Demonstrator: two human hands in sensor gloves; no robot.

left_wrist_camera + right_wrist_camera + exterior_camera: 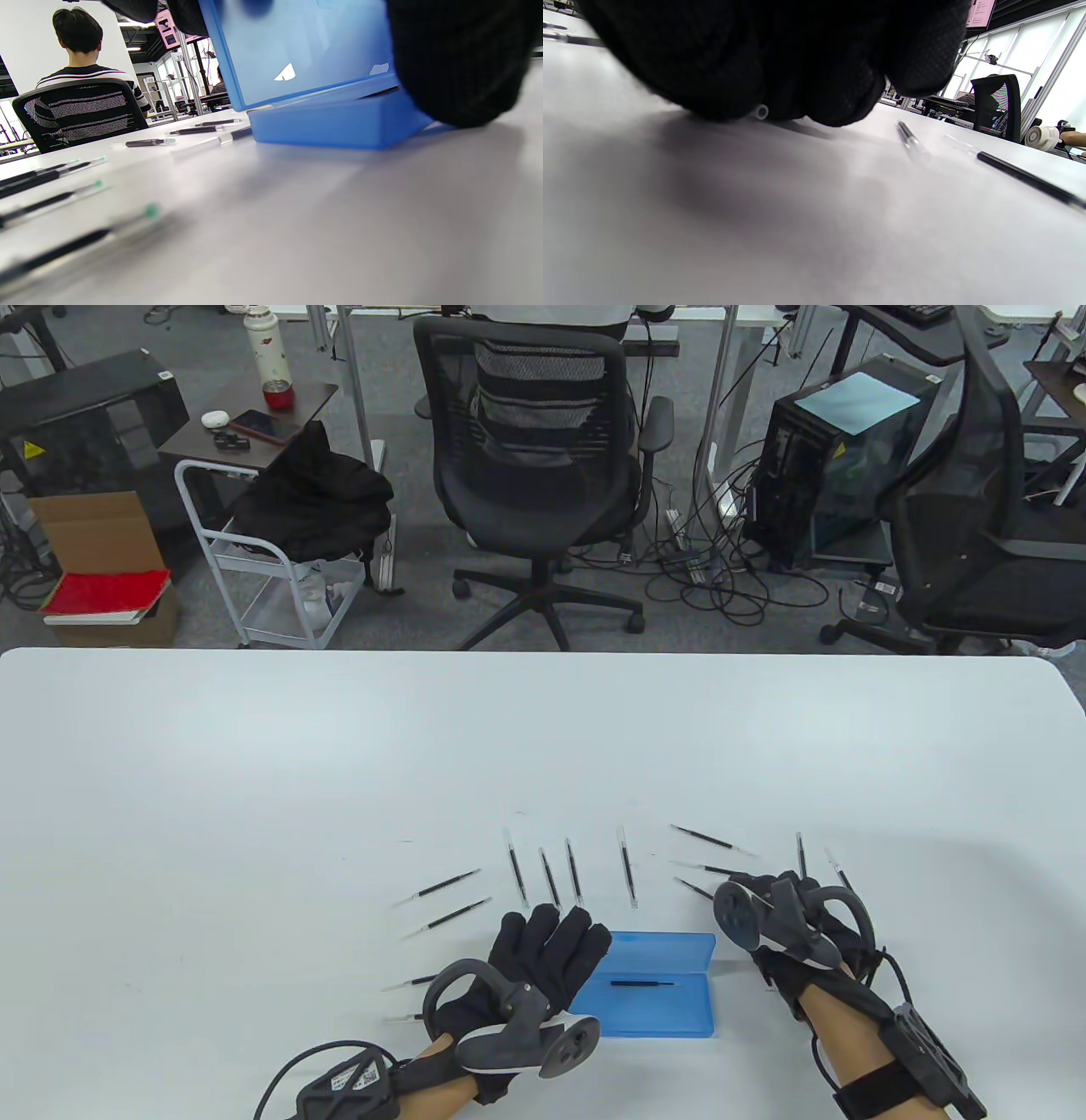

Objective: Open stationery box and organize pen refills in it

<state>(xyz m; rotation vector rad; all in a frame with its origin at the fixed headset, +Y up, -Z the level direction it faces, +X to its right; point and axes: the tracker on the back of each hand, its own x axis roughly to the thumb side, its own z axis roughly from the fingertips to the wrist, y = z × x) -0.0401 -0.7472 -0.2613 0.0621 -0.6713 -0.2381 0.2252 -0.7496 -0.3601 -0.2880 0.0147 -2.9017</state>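
Lid risk: our left hand [543,954] propped blue box [657,1001] open with flat fingers, right hand [785,920] curled on refill [762,112]; lid could've dropped on incoming refill

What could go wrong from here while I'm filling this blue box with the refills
The lid of the blue box stands up only under the left hand; letting go might drop it shut on the refill inside. The right hand is closing on a refill with others close by, which it could knock away.
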